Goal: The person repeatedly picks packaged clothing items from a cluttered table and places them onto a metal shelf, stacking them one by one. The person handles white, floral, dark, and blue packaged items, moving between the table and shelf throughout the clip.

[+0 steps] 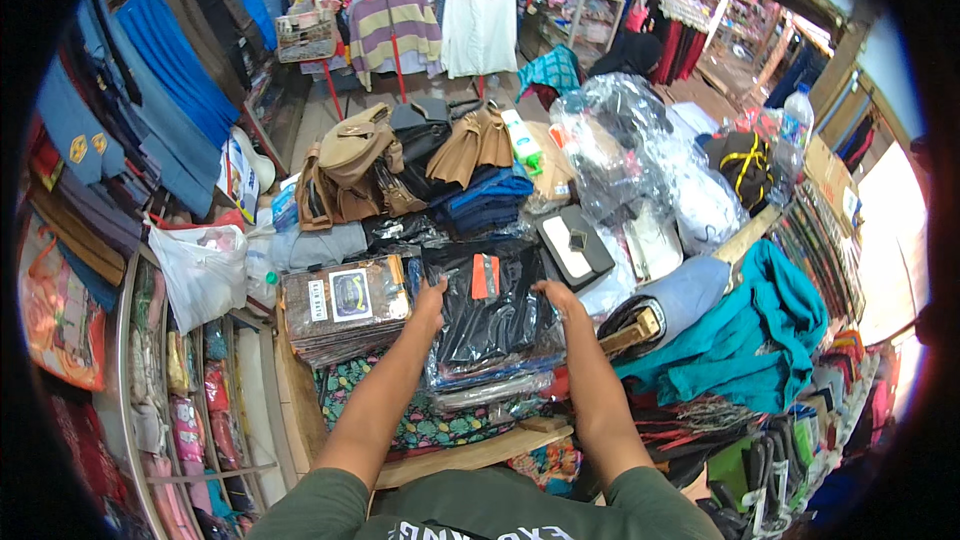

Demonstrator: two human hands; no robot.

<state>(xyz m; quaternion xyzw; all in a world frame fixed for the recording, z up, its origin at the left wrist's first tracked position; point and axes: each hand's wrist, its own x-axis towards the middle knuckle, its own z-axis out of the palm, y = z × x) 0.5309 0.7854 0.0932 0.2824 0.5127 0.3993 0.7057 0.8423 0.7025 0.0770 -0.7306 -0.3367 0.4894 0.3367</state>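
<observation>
A black folded garment in clear plastic (491, 322) lies in front of me on a pile of packaged clothes (487, 382). It carries a red tag (485, 276). My left hand (430, 305) grips its left edge, thumb on top. My right hand (561, 297) is at the opposite edge, its fingers partly hidden by the plastic. Left of the pile is a stack of packaged brown patterned cloth (345, 307) with printed labels. Just beyond my right hand sits a dark box with a white panel (574, 246).
Tan and black handbags (352, 157) and folded blue cloth (487, 198) lie behind. Plastic-wrapped goods (630, 150), a rolled denim piece (675, 300) and teal cloth (750, 337) are at right. A white plastic bag (199, 262) hangs left above a glass display case (202, 405).
</observation>
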